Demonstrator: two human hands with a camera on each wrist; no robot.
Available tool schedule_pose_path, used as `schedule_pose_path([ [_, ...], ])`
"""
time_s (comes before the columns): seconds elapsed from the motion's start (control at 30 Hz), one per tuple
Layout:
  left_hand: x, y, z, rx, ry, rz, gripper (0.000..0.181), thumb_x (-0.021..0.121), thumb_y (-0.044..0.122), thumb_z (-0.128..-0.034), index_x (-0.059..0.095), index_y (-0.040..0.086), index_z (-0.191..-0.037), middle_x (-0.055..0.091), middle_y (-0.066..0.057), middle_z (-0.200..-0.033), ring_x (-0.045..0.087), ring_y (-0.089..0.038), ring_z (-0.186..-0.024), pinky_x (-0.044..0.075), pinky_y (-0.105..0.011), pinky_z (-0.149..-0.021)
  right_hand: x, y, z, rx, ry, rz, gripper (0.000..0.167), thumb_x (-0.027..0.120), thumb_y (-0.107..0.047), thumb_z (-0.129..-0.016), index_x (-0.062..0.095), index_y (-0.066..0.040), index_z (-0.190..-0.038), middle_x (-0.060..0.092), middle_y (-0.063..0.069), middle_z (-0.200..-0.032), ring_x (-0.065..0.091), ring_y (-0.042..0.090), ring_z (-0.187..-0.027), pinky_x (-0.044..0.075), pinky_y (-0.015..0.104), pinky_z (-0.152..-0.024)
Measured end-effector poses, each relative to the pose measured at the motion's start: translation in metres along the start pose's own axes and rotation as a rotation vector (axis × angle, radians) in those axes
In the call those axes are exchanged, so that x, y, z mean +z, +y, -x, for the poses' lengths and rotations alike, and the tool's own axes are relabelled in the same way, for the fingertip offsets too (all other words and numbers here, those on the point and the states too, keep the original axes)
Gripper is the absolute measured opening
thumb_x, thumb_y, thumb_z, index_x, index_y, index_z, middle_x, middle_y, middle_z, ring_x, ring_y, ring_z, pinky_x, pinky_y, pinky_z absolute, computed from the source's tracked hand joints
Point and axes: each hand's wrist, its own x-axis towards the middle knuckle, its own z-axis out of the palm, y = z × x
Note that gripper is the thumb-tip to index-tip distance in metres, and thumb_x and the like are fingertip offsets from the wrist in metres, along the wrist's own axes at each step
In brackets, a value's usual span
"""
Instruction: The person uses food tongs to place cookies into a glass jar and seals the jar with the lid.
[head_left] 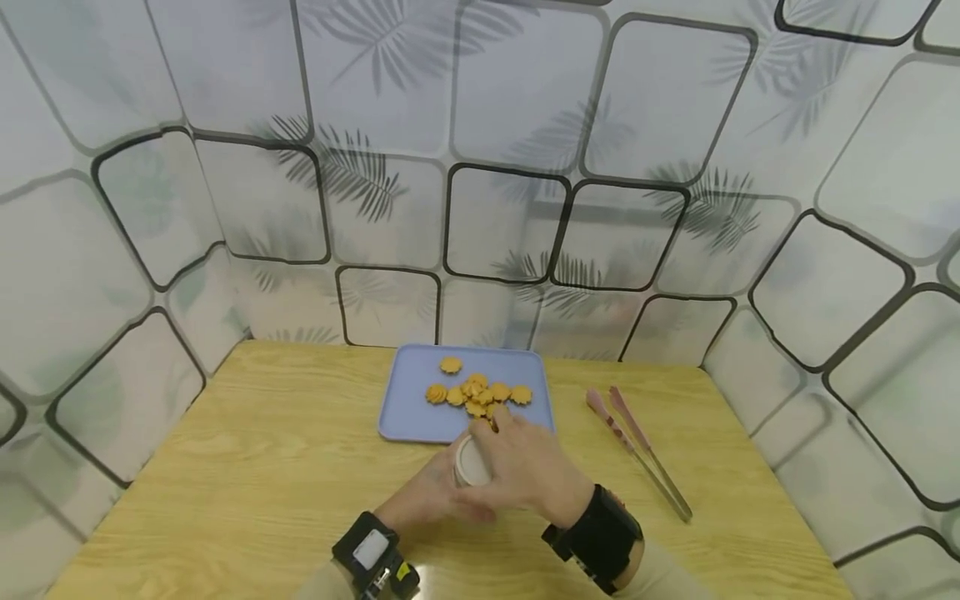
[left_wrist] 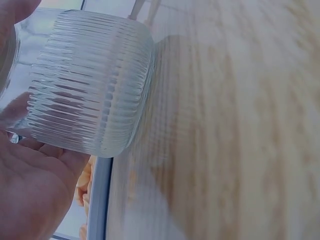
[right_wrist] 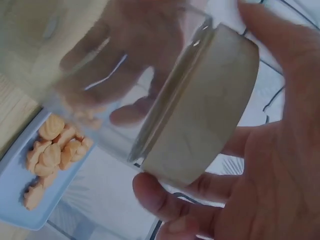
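A ribbed clear glass jar point(left_wrist: 95, 80) stands upright on the wooden table, just in front of the blue tray point(head_left: 405, 425). My left hand point(head_left: 442, 492) is curled round the jar's side; its palm and fingers show against the glass in the left wrist view. Over the jar's top, my right hand point(head_left: 525, 467) grips the pale lid point(right_wrist: 205, 105), fingers and thumb around its edge. The lid sits on the jar's mouth; whether it is fastened I cannot tell. Through the glass, no contents can be made out. Several yellow flower-shaped cookies point(head_left: 476, 392) lie on the tray.
Metal tongs with pink ends point(head_left: 637, 442) lie on the table right of the tray. A patterned curtain point(head_left: 495, 217) with squares and leaves stands behind and at both sides of the wooden table point(head_left: 285, 458).
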Motion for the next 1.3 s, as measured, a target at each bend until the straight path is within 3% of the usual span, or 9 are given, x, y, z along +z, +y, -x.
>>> schedule_pose_path([
  [0.13, 0.001, -0.001, 0.001, 0.003, 0.002, 0.004, 0.112, 0.094, 0.015, -0.0672, 0.029, 0.030, -0.157, 0.056, -0.005, -0.143, 0.059, -0.021, -0.123, 0.049, -0.032, -0.104, 0.000, -0.002, -0.001, 0.019, 0.000, 0.024, 0.069, 0.071, -0.065, -0.078, 0.064, -0.015, -0.126, 0.059, 0.006, -0.099, 0.057, 0.015, -0.071, 0.044, 0.026, -0.053],
  [0.37, 0.001, 0.000, -0.001, 0.036, -0.018, 0.034, 0.114, 0.093, 0.012, -0.0683, 0.026, 0.031, -0.158, 0.050, -0.005, -0.149, 0.055, -0.023, -0.129, 0.046, -0.032, -0.109, -0.003, 0.001, 0.000, -0.048, 0.031, -0.038, 0.053, 0.074, -0.054, -0.079, 0.066, -0.023, -0.121, 0.056, 0.000, -0.099, 0.054, 0.012, -0.078, 0.045, 0.025, -0.055],
  [0.53, 0.000, 0.002, -0.001, 0.019, -0.026, 0.036, 0.117, 0.091, 0.014, -0.0716, 0.018, 0.025, -0.162, 0.044, -0.006, -0.155, 0.050, -0.025, -0.136, 0.042, -0.031, -0.112, -0.002, 0.006, 0.000, -0.071, -0.011, -0.106, 0.062, 0.076, -0.052, -0.072, 0.064, -0.028, -0.127, 0.056, -0.001, -0.109, 0.055, 0.013, -0.089, 0.047, 0.026, -0.061],
  [0.67, 0.000, 0.002, -0.001, 0.007, -0.011, -0.014, 0.114, 0.092, 0.018, -0.0705, 0.022, 0.018, -0.161, 0.047, -0.009, -0.151, 0.052, -0.024, -0.132, 0.044, -0.031, -0.110, -0.002, 0.009, 0.000, -0.105, -0.037, -0.126, 0.071, 0.078, -0.049, -0.065, 0.063, -0.028, -0.131, 0.058, -0.001, -0.120, 0.053, 0.016, -0.097, 0.048, 0.026, -0.063],
  [0.83, 0.000, 0.001, 0.000, 0.009, -0.019, 0.006, 0.104, 0.091, 0.014, -0.0696, 0.033, 0.020, -0.156, 0.054, -0.008, -0.143, 0.057, -0.022, -0.124, 0.048, -0.032, -0.106, -0.004, 0.013, -0.002, -0.199, -0.052, -0.139, 0.076, 0.081, -0.045, -0.065, 0.063, -0.025, -0.136, 0.059, 0.000, -0.129, 0.053, 0.017, -0.102, 0.049, 0.025, -0.069],
  [1.03, 0.001, 0.001, 0.001, 0.033, -0.045, 0.057, 0.104, 0.088, 0.010, -0.0712, 0.030, 0.024, -0.156, 0.051, -0.007, -0.143, 0.055, -0.025, -0.125, 0.048, -0.035, -0.106, -0.008, 0.015, -0.003, -0.301, -0.078, -0.142, 0.072, 0.083, -0.047, -0.071, 0.062, -0.025, -0.136, 0.059, -0.002, -0.130, 0.052, 0.017, -0.104, 0.050, 0.024, -0.076],
  [1.3, 0.000, 0.003, 0.001, 0.002, -0.043, 0.068, 0.108, 0.089, 0.009, -0.0695, 0.028, 0.023, -0.157, 0.048, -0.011, -0.146, 0.051, -0.027, -0.129, 0.044, -0.039, -0.108, -0.011, 0.018, 0.000, -0.320, -0.046, -0.161, 0.074, 0.086, -0.035, -0.068, 0.062, -0.023, -0.137, 0.058, 0.001, -0.136, 0.053, 0.019, -0.113, 0.052, 0.031, -0.086],
])
